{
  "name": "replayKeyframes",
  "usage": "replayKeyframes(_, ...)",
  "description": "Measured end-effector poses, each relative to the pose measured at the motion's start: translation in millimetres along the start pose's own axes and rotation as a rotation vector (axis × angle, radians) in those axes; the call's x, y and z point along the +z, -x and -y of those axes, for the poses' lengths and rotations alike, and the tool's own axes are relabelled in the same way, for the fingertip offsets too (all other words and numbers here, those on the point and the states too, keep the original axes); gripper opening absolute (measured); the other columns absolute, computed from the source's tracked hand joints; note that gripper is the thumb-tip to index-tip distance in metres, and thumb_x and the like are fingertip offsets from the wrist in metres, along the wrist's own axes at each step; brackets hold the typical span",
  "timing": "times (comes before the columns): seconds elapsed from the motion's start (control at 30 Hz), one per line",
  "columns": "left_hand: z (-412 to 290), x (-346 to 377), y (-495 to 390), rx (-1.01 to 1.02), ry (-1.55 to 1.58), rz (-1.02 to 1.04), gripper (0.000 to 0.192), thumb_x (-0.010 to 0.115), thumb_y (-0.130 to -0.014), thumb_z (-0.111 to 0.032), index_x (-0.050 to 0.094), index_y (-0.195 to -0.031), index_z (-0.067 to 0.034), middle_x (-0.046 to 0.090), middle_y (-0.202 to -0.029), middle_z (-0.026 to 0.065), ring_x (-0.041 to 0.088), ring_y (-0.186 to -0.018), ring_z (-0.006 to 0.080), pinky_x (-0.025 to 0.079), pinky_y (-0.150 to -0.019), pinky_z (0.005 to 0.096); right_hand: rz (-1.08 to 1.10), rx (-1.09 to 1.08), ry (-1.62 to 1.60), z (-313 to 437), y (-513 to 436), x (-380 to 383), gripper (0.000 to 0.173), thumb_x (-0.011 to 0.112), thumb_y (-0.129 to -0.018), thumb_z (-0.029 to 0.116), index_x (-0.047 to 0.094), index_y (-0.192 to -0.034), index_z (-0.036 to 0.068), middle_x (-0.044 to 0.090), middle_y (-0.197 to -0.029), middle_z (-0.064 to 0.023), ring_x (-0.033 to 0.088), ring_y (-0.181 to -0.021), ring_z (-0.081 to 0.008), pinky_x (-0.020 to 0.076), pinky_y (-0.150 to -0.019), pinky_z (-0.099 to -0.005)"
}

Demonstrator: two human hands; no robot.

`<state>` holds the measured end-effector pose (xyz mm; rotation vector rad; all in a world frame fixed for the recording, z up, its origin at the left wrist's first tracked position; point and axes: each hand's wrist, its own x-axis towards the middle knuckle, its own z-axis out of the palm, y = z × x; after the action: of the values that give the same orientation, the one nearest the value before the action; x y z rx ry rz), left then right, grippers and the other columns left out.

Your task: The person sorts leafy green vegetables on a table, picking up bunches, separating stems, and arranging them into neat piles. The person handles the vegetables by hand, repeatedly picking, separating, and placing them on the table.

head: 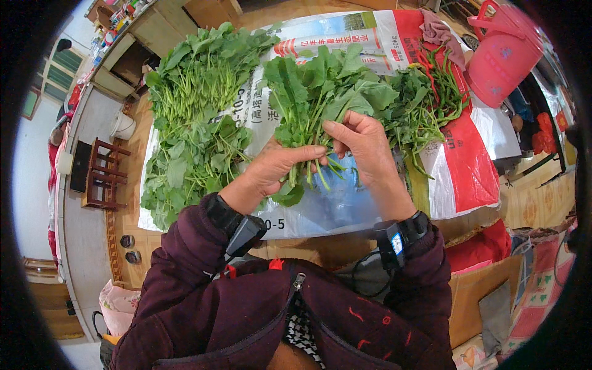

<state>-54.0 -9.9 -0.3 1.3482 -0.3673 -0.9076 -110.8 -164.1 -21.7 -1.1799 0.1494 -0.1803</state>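
My left hand (277, 166) is wrapped around the stems of a bunch of leafy greens (296, 101), thumb across the front. The leaves fan away from me and cut-looking stem ends stick out below the fist. Thumb and fingers of my right hand (365, 143) pinch at the right side of the same bunch, on a stem or leaf; the exact piece is partly hidden. To the left lies a large pile of similar greens (199, 88), stems lined up at the back, with looser leaves (185, 166) nearer me.
Printed woven plastic sacks (323, 217) cover the work surface. Right of the bunch lie more greens (407, 111) and long thin green pods (451, 99) with red strands. A pink cloth (441, 34) and a pink plastic jug (504, 60) stand beyond. A wooden stool (104, 173) is at left.
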Motion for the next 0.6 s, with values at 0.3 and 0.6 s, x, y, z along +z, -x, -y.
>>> replayKeyframes(0.3, -1, -5, -3, -0.047, 0.130, -0.109, 0.028, 0.063, -0.075, -0.012, 0.055, -0.101, -0.003, 0.060, -0.089, 0.0078, 0.057, -0.073, 0.0140, 0.047, -0.065, 0.0257, 0.031, 0.002, 0.140, 6, 1, 0, 0.013, 0.062, -0.074, 0.015, 0.059, -0.076, 0.002, 0.054, -0.058, 0.0000, 0.049, -0.046, -0.0052, 0.0358, -0.042, -0.0180)
replayKeyframes(0.6, 0, -4, -1, 0.003, -0.025, 0.069, 0.028, 0.060, -0.076, -0.008, 0.052, -0.103, -0.002, 0.059, -0.086, 0.0075, 0.058, -0.075, 0.0159, 0.048, -0.067, 0.0277, 0.067, -0.095, 0.431, 2, -2, 2, 0.017, 0.063, -0.070, 0.017, 0.061, -0.070, 0.000, 0.057, -0.057, -0.0041, 0.055, -0.052, -0.0114, 0.0431, -0.050, -0.0247)
